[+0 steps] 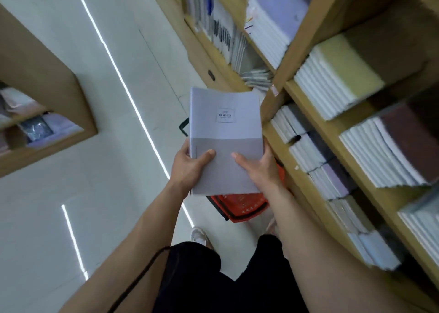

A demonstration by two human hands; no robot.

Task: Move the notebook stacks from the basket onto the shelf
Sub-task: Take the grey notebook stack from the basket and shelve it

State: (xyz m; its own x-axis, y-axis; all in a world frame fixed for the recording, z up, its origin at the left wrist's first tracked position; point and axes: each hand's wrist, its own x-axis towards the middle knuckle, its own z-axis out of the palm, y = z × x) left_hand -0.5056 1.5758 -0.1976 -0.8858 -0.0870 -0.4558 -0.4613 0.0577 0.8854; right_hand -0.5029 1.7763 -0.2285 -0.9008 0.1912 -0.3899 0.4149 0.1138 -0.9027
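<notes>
A stack of pale lilac and grey notebooks (224, 127) with a small label on the top cover is held up in front of me. My left hand (190, 168) grips its lower left edge, thumb on the cover. My right hand (257, 168) grips the lower right edge, thumb also on top. Directly below the stack, on the floor, stands a red basket (240, 208) with a black handle, mostly hidden by the stack. The wooden shelf (306, 103) rises at the right, its compartments filled with notebook piles.
Another wooden display unit (59, 113) stands at the left across a white tiled aisle (71, 194). Drawers with dark pulls (211, 75) run along the shelf base. My feet and dark shorts are at the bottom, close to the basket.
</notes>
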